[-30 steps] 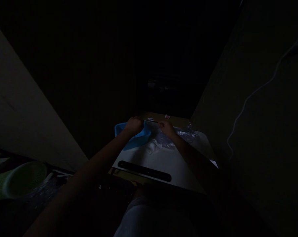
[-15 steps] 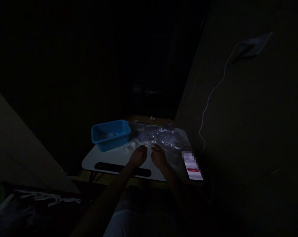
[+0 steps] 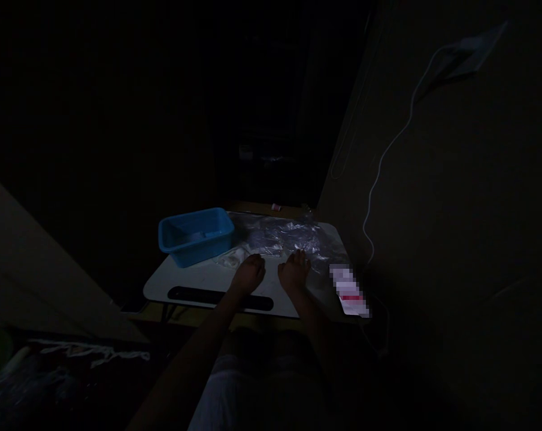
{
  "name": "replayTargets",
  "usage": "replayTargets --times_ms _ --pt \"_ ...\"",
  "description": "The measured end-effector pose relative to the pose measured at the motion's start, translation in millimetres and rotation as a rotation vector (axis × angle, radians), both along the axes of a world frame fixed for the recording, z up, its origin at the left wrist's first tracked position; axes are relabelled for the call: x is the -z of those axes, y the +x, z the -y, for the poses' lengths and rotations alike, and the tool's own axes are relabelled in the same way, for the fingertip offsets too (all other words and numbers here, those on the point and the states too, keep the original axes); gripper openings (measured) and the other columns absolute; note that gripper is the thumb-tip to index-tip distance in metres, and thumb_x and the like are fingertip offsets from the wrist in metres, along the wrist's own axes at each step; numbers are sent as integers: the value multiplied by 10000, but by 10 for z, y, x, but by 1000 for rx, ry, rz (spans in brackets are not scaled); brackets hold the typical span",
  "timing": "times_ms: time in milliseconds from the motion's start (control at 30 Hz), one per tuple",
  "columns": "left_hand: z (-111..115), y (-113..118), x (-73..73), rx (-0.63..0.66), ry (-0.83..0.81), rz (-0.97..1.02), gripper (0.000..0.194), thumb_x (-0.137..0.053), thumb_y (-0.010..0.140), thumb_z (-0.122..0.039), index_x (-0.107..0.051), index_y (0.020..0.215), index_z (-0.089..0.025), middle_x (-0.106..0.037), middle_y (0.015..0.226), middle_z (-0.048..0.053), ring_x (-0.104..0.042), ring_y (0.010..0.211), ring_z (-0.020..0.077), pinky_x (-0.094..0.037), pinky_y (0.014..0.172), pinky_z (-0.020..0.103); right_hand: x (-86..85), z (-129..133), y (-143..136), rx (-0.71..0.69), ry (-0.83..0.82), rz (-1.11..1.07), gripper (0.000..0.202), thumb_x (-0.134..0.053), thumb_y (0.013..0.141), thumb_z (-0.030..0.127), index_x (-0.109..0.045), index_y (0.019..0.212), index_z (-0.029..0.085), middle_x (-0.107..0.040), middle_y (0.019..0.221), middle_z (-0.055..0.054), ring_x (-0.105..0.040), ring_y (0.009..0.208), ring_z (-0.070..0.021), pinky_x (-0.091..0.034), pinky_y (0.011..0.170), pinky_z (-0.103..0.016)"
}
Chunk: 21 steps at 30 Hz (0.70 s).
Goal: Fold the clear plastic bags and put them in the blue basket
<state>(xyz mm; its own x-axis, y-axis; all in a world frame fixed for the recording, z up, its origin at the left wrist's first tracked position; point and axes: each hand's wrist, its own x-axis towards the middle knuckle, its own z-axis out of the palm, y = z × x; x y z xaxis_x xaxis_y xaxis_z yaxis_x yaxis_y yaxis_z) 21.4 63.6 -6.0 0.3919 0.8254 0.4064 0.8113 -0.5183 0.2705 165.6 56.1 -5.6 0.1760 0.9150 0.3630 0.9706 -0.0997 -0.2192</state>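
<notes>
Head view: left hand (image 3: 249, 274) and right hand (image 3: 294, 272) are resting apart, empty as far as visible, plastic bags (image 3: 283, 238) lying just beyond, right hand nearer.

Crinkled glossy plastic sheet (image 3: 288, 239)

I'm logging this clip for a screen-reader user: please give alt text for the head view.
In a very dark room, a person's left hand and right hand rest side by side on a small white table, at the near edge of crumpled clear plastic. A blue tub stands at the table's far left.
</notes>
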Motion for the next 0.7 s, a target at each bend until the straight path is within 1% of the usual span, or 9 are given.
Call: replayTargets --times_ms 167,300,367,433,500,533,567,633,700 --pt "9 2 -12 2 23 -15 240 -370 816 -184 -575 935 -148 -572 1046 105 -484 1037 194 -392 916 336 -41 22 -1 -86 29 15 468 -389 762 189 -456 1196 29 -433 1261 -199 -265 1230 -279 -143 984 -466" --pt "11 -9 10 -21 45 7 258 -375 810 -199 -544 996 -138 -564 1057 113 -480 1034 203 -393 911 347 -112 104 22 -297 38 92 347 -404 777 151 -551 1089 114 -529 1123 -142 -404 1088 -231 -219 958 -397" --pt "34 -23 2 -49 80 32 330 -394 798 -202 -475 1109 -127 -518 1145 131 -439 1094 216 -373 929 372 -129 159 41 -384 36 123 297 -401 795 149 -588 1026 153 -559 1037 -110 -447 1008 -208 -272 922 -359" --pt "82 -37 -42 -48 122 42 454 -426 776 -206 -373 1218 -116 -423 1263 154 -363 1175 237 -335 954 405 -139 232 64 -467 11 156 277 -398 806 145 -603 988 181 -568 991 -88 -468 962 -192 -313 885 -321" --pt "145 -47 -127 11 148 3 544 -465 753 -217 -320 1267 -116 -333 1340 157 -286 1232 256 -286 980 426 -163 322 90 -557 -37 193 276 -391 809 136 -604 972 201 -569 966 -69 -487 925 -176 -346 842 -286" --pt "175 -48 -179 63 151 -39 550 -481 744 -223 -335 1266 -127 -323 1352 145 -266 1244 261 -259 991 432 -185 368 105 -599 -60 206 278 -387 811 135 -600 973 209 -567 963 -61 -496 904 -170 -360 818 -273" --pt "201 -48 -233 119 143 -89 521 -491 740 -230 -381 1243 -152 -352 1342 123 -264 1246 261 -231 1001 439 -214 413 121 -634 -78 210 283 -380 812 132 -594 979 214 -564 965 -56 -504 887 -163 -370 796 -261" --pt "230 -45 -334 192 98 -171 367 -480 749 -221 -520 1114 -197 -503 1222 84 -329 1211 251 -177 1012 463 -297 485 159 -688 -89 172 294 -369 809 116 -579 994 209 -556 987 -52 -512 869 -148 -381 766 -237" --pt "226 -41 -412 174 37 -183 258 -459 754 -193 -606 966 -202 -613 1051 71 -446 1109 237 -195 997 462 -402 525 199 -700 -47 67 321 -360 795 84 -556 1028 188 -556 998 -54 -515 890 -135 -382 773 -218"
